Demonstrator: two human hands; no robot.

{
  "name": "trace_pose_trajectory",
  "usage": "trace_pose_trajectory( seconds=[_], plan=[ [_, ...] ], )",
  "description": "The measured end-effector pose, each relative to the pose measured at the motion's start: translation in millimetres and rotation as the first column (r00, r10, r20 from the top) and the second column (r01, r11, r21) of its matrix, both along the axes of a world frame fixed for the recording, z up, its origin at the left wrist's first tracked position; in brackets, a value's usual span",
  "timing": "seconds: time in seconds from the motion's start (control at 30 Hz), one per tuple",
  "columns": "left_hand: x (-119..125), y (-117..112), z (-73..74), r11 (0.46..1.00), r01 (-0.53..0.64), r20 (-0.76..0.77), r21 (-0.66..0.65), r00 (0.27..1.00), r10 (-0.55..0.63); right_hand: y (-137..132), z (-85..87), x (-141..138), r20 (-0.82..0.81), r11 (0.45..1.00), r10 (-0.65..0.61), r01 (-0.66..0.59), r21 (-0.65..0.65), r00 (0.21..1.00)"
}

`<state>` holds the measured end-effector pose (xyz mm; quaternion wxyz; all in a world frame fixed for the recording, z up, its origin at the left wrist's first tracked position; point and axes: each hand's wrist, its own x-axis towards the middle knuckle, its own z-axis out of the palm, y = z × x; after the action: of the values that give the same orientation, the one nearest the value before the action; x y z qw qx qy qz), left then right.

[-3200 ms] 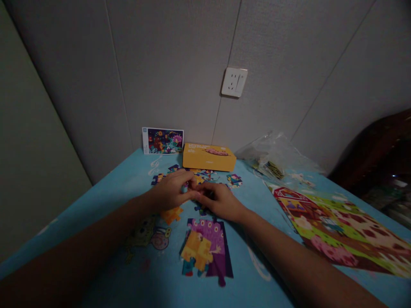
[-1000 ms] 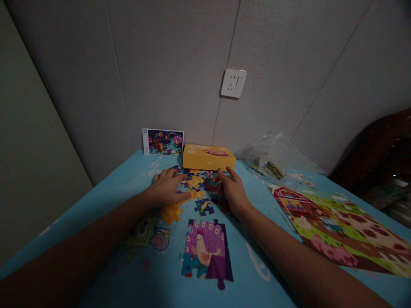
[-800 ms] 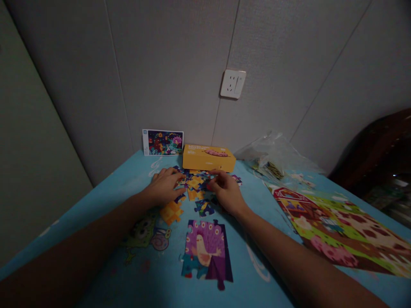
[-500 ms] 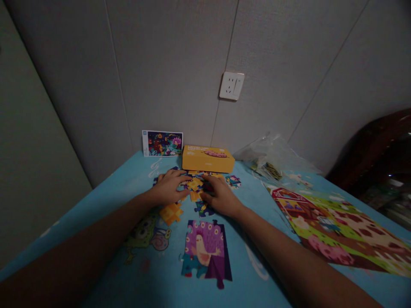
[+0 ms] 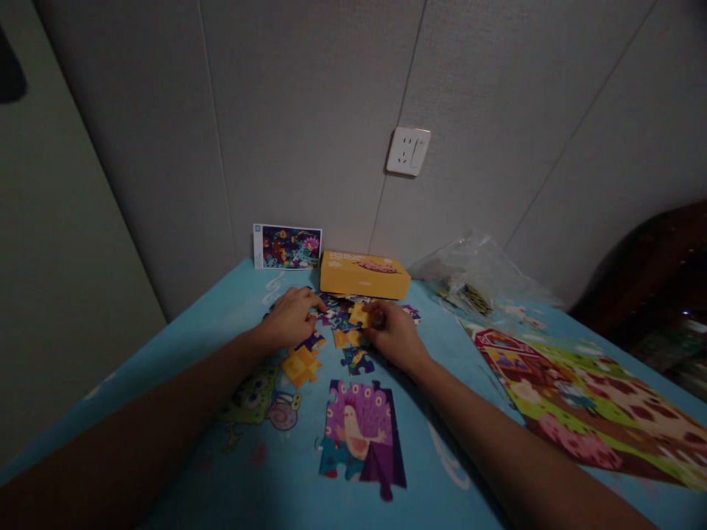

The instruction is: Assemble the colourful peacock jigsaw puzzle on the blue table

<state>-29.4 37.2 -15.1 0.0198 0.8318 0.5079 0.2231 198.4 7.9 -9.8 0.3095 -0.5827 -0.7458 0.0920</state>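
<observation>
Loose jigsaw pieces (image 5: pixel 338 324) lie scattered on a blue cartoon-printed tablecloth (image 5: pixel 182 383) in front of a yellow box (image 5: pixel 364 274). My left hand (image 5: pixel 291 318) rests on the left side of the pile, fingers curled over the pieces. My right hand (image 5: pixel 393 335) pinches a yellow puzzle piece (image 5: pixel 359 313) between thumb and fingers, just above the pile. Nearer to me lies a joined purple section with a peacock (image 5: pixel 361 434). An orange joined bit (image 5: pixel 301 365) sits to its upper left.
A reference picture card (image 5: pixel 287 246) leans on the grey wall, with a wall socket (image 5: pixel 408 151) above the box. A finished colourful puzzle (image 5: pixel 585 405) fills the right side. A clear plastic bag (image 5: pixel 478 274) lies at the back right. Dark furniture (image 5: pixel 657 280) stands far right.
My right hand drew back from the box, swept over the pile and has now lifted a yellow piece. My left hand stayed on the left pieces. The view shifted slightly.
</observation>
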Motion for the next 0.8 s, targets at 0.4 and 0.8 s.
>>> trace_pose_trajectory(
  seconds=[0.4,0.8],
  plan=[
    [4,-13,6.5,0.990,0.075,-0.130,-0.123,0.987,-0.091,-11,5.9,-6,0.193,0.922,0.382,-0.388,-0.010,0.904],
    [0,-5,1.4,0.995,-0.087,-0.082,-0.045,0.993,0.083,-2,4.4,0,0.192,0.999,0.027,-0.017,-0.052,0.981]
  ],
)
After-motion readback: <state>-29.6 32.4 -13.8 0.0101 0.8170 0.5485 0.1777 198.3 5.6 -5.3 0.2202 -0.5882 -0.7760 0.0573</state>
